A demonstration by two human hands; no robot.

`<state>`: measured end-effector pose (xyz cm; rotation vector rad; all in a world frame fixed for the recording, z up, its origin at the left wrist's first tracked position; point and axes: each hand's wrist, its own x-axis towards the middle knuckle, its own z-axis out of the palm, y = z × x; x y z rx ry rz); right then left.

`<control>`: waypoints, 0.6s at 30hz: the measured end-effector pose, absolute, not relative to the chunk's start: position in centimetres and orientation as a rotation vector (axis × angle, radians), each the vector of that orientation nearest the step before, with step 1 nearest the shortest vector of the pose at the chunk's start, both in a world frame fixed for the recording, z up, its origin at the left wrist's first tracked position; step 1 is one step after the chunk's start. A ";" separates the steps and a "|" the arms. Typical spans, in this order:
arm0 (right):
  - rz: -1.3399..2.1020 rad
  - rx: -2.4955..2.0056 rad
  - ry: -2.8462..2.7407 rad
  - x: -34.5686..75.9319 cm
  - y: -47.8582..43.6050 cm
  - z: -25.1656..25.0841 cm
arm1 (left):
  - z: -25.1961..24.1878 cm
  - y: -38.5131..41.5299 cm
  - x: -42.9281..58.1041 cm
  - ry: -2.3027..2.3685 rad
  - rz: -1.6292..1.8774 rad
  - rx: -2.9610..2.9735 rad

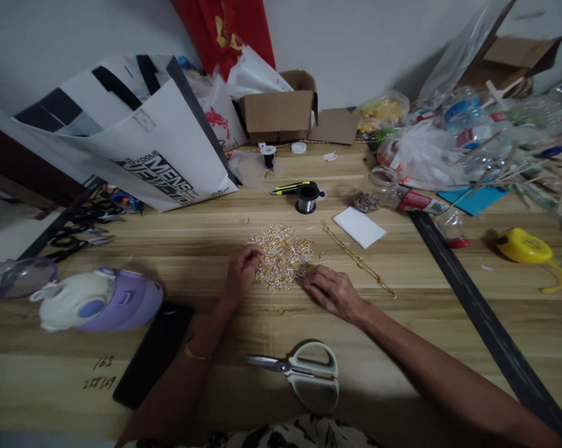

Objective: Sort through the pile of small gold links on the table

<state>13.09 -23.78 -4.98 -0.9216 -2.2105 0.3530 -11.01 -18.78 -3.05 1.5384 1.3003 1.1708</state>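
A loose heap of small gold and silver beads and findings (283, 254) lies in the middle of the wooden table (178, 261). My left hand (242, 272) rests at the heap's left edge, fingers curled and pinched into the beads. My right hand (333, 291) lies palm down at the heap's lower right edge, fingers bent toward it. A thin gold chain (358, 259) runs diagonally just right of my right hand. Another short piece of chain (281, 309) lies between my wrists.
Pale green scissors (304, 372) lie near the front edge. A black phone (155, 351) and a purple-white bottle (99, 302) sit at left. Wire spools (306, 198), a white card (359, 227), a bead jar (377, 188), a black strip (486, 320), a yellow tape measure (523, 247), bags and boxes crowd the back.
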 end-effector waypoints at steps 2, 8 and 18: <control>0.346 -0.920 -2.213 13.1 -23.8 -4.9 | -3.0 -18.7 -11.2 1.295 1.181 1.525; 0.362 -0.916 -2.218 13.1 -23.8 -4.8 | -2.8 -18.2 -11.4 1.297 1.201 1.421; 0.351 -0.905 -2.220 13.2 -23.8 -5.1 | -2.7 -17.5 -11.7 1.230 1.111 1.349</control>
